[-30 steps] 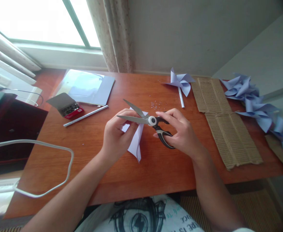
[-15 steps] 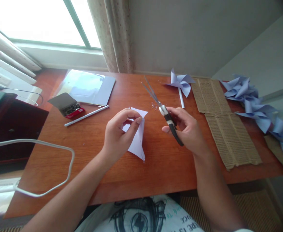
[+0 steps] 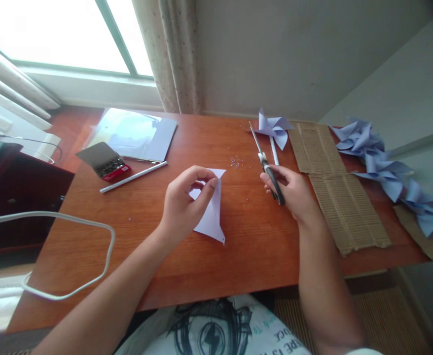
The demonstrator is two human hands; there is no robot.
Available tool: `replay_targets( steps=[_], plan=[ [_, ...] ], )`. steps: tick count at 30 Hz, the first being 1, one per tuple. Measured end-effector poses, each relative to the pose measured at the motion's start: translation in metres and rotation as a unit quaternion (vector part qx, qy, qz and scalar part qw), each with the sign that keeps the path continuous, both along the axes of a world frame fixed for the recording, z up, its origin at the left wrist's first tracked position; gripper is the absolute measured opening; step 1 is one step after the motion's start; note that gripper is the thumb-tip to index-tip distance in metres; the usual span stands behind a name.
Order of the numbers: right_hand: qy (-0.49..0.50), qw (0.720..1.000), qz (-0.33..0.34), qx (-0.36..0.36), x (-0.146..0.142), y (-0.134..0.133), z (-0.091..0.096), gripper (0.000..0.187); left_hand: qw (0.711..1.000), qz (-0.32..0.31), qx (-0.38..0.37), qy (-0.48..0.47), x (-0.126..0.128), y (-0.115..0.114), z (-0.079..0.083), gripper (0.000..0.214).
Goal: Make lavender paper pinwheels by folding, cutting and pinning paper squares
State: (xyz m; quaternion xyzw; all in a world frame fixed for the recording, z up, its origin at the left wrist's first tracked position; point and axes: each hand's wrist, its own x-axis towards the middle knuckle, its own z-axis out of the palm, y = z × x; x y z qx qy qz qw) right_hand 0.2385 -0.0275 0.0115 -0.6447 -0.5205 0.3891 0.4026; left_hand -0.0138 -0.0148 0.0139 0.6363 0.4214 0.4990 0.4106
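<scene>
Thumb and forefinger of my left hand [image 3: 191, 197] pinch a piece of pale lilac paper [image 3: 212, 217] near its upper corner, above the middle of the table. The paper is folded, with pointed corners, and my hand covers part of it. To the right, my right hand [image 3: 288, 190] grips a pair of scissors [image 3: 271, 175] by its black handles, blades pointing away from me and close together. Beyond the scissors lies a finished paper pinwheel [image 3: 274, 129] on a white stick. Tiny scattered bits [image 3: 237, 161] rest on the wood between the hands.
Corrugated cardboard [image 3: 335, 187] lies at the right, with several more pinwheels [image 3: 382, 167] beyond it. On the left are a red open box [image 3: 113, 170] of small dark pieces, a rolled paper stick [image 3: 134, 177], a clear packet of sheets [image 3: 131, 134] and a white cable [image 3: 109, 246].
My right hand has moved slightly right with the scissors, and the blades have come together. My left hand keeps its pinch on the paper, almost unmoved.
</scene>
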Motion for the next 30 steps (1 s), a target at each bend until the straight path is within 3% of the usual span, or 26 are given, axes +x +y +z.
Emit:
replay_targets(
  steps=[3,7,10,16,20,24,27,30],
  plan=[
    [-0.224,0.973,-0.045,0.042,0.009,-0.003,-0.006,0.04,1.0,-0.003,0.006,0.0,0.001,0.0,-0.002,0.007],
    [-0.442,0.892,-0.089,0.031,0.015,-0.017,-0.008,0.026,1.0,-0.007,0.006,0.006,0.002,-0.002,-0.001,0.008],
    [-0.499,0.862,-0.083,-0.002,0.013,-0.027,-0.007,0.025,1.0,-0.009,0.007,0.01,0.003,-0.004,0.0,0.01],
    [-0.537,0.84,-0.011,-0.071,0.012,-0.034,-0.006,0.027,1.0,-0.012,0.01,0.009,0.004,-0.004,0.0,0.011],
    [-0.53,0.843,0.044,-0.073,0.017,-0.036,-0.003,0.027,1.0,-0.01,0.011,0.009,0.004,-0.004,-0.002,0.011],
    [-0.497,0.867,0.013,-0.006,0.011,-0.036,0.008,0.029,1.0,-0.004,0.015,0.008,0.004,-0.004,-0.003,0.01],
    [-0.383,0.915,0.01,0.125,-0.016,-0.035,0.022,0.023,1.0,0.002,0.016,0.011,0.004,-0.003,-0.004,0.01],
    [-0.228,0.95,0.126,0.174,-0.054,-0.03,0.034,0.019,0.999,0.023,0.01,0.021,0.003,-0.002,-0.003,0.01]
  ],
)
